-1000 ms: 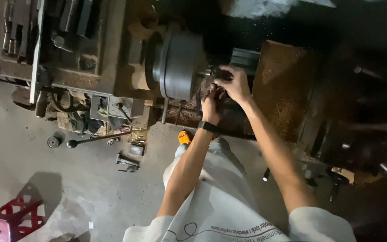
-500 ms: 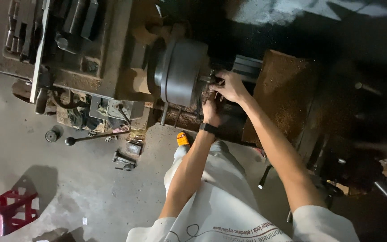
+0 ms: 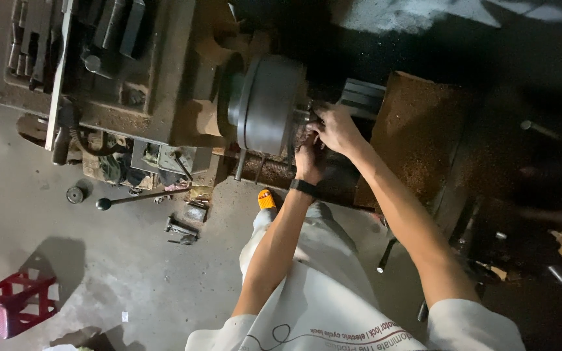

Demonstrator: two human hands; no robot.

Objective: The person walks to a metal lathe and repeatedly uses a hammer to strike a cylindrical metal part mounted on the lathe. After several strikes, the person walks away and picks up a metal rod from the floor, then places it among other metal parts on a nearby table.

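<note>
Reaching into the lathe, the right hand (image 3: 336,128) has its fingers curled over a small dark part (image 3: 308,119) at the face of the chuck (image 3: 269,104); how firmly it grips, or whether it merely presses, cannot be told in the gloom. The left hand (image 3: 308,158), with a black band at the wrist, comes up from below and touches the same spot, fingers bent, its hold likewise unclear. That part sits tight against the chuck's right face, between both hands. The chuck is a broad grey drum joined on its left to the headstock (image 3: 131,78), a grimy block with a tray of tools on top. To the right of the hands lies a rust-brown plate (image 3: 421,130) strewn with swarf. Below the machine, on the concrete floor (image 3: 99,273), a ball-ended lever (image 3: 138,198) lies near the headstock's foot, an orange sandal (image 3: 266,198) shows by the person's leg, and a red crate (image 3: 11,304) stands at the lower left corner.
</note>
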